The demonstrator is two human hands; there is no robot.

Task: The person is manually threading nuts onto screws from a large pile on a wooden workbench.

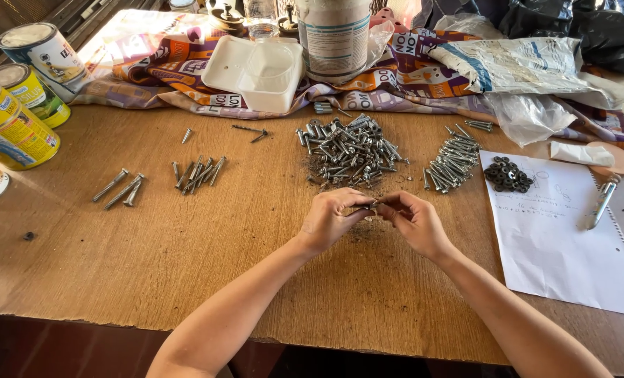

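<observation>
Below the screw pile (350, 150), both hands' fingers (357, 206) pinch one screw (368, 204).

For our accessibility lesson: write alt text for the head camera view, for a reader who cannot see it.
Two bare hands, left hand and right hand, meet over a wooden table, pinching a small screw between them. Beyond them lie a mixed pile of screws, smaller sorted groups, and black washers on white paper; paint tins stand at the left.
</observation>
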